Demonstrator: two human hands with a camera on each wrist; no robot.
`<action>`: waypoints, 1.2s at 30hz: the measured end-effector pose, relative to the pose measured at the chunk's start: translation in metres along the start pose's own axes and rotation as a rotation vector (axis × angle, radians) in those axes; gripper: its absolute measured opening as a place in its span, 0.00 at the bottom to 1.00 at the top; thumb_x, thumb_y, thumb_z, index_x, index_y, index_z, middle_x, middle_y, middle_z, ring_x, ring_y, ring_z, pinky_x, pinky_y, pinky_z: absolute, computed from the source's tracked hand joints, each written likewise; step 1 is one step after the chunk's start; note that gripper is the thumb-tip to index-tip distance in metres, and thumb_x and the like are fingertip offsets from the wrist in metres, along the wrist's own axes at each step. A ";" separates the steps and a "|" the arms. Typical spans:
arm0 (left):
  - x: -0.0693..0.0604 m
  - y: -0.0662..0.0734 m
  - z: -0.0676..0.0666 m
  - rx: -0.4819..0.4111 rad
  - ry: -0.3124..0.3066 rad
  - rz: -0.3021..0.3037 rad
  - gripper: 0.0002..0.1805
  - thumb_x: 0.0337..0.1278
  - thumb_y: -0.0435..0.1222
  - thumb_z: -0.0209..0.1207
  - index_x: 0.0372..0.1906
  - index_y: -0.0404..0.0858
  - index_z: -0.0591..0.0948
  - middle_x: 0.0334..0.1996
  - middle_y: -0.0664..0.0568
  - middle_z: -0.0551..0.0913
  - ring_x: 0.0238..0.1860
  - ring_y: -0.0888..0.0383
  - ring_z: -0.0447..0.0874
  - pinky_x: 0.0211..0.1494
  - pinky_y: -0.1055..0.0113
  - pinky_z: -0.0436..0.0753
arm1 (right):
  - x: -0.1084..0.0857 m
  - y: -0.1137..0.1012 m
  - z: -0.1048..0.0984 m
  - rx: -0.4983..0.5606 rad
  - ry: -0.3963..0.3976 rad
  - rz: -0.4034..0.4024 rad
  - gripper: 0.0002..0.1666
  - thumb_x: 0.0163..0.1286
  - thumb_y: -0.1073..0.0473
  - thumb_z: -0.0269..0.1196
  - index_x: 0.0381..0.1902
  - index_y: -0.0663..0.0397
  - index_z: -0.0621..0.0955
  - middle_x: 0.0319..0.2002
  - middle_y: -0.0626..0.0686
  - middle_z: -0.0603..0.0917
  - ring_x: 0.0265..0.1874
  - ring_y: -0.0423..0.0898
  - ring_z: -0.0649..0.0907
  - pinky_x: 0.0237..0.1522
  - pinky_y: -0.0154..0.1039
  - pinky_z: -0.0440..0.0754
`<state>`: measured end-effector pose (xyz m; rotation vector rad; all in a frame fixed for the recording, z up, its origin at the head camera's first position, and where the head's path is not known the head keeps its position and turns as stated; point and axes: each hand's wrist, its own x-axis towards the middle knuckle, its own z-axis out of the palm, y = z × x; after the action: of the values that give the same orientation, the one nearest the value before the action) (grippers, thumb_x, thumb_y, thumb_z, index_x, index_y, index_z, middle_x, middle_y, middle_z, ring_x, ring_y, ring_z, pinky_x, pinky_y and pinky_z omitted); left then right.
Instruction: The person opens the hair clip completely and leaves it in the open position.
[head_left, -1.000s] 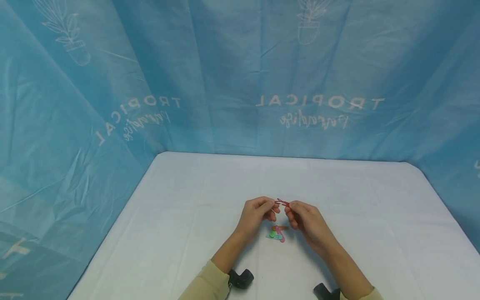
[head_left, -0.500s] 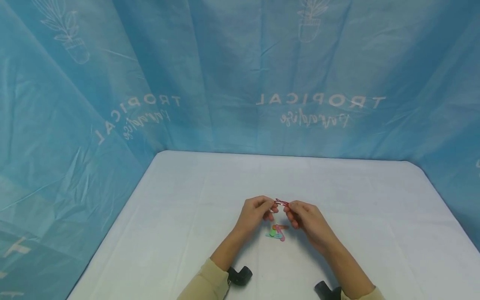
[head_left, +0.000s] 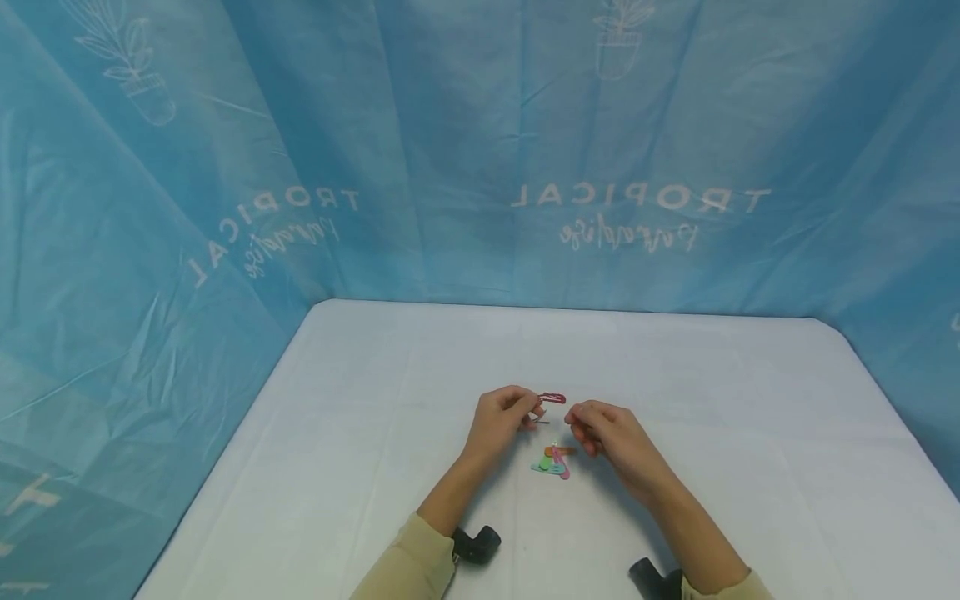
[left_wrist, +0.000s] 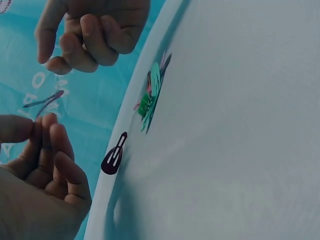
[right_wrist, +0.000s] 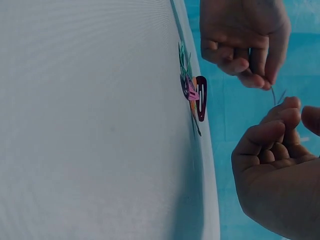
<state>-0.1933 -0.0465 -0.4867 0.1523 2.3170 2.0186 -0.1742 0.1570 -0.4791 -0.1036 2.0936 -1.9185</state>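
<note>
My left hand [head_left: 501,421] pinches one end of a red snap hair clip [head_left: 553,398] between thumb and fingertips, above the table. In the left wrist view that hair clip [left_wrist: 49,101] shows its two arms spread apart. My right hand [head_left: 611,437] hovers just to the right, fingers loosely bent and thumb apart from the index finger, holding nothing visible. On the table under the left fingers lies a dark red hair clip [left_wrist: 115,155], partly hidden in the head view. Closer to the person is a small pile of colourful hair clips [head_left: 553,462], green, blue, pink and orange.
A white cloth covers the table [head_left: 375,400]. Blue printed curtains [head_left: 480,167] hang behind it and at its sides. Black wrist-camera mounts [head_left: 480,546] stick out inward from both forearms.
The right fingers have let go of the red hair clip that both hands held. My left hand has drawn slightly left with the clip, and a gap now separates the hands.
</note>
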 end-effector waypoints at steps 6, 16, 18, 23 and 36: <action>0.002 -0.005 -0.001 0.063 0.019 -0.037 0.12 0.69 0.39 0.58 0.39 0.35 0.87 0.31 0.48 0.89 0.30 0.53 0.81 0.38 0.68 0.79 | 0.000 0.002 0.000 -0.014 0.000 -0.004 0.24 0.79 0.50 0.54 0.48 0.71 0.79 0.31 0.58 0.76 0.25 0.43 0.74 0.32 0.37 0.75; 0.003 -0.010 0.000 0.350 0.024 -0.036 0.10 0.61 0.41 0.59 0.33 0.41 0.88 0.25 0.57 0.84 0.27 0.63 0.75 0.35 0.67 0.74 | -0.001 0.003 0.000 -0.022 0.000 -0.014 0.24 0.79 0.50 0.55 0.47 0.70 0.79 0.29 0.57 0.76 0.25 0.44 0.75 0.33 0.37 0.76; 0.003 -0.011 0.000 0.414 0.025 -0.027 0.10 0.61 0.41 0.59 0.33 0.42 0.88 0.23 0.59 0.83 0.25 0.63 0.73 0.33 0.68 0.72 | -0.001 0.001 0.000 -0.018 0.001 -0.022 0.24 0.79 0.50 0.55 0.48 0.71 0.78 0.29 0.57 0.77 0.25 0.43 0.75 0.33 0.37 0.77; 0.002 -0.010 -0.001 0.518 0.016 -0.010 0.08 0.61 0.39 0.60 0.33 0.42 0.88 0.21 0.60 0.80 0.21 0.64 0.70 0.27 0.69 0.69 | -0.002 -0.001 -0.001 -0.011 -0.014 -0.040 0.24 0.78 0.52 0.56 0.48 0.73 0.78 0.29 0.56 0.76 0.26 0.43 0.75 0.33 0.37 0.76; -0.001 -0.006 -0.003 0.622 0.011 0.026 0.06 0.62 0.38 0.61 0.34 0.42 0.86 0.25 0.58 0.82 0.26 0.62 0.75 0.32 0.66 0.75 | -0.001 -0.001 0.000 -0.005 -0.032 -0.045 0.24 0.78 0.51 0.57 0.49 0.73 0.78 0.30 0.58 0.76 0.27 0.44 0.75 0.34 0.36 0.75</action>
<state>-0.1927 -0.0503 -0.4919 0.1974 2.8743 1.2365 -0.1733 0.1575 -0.4784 -0.1828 2.0923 -1.9238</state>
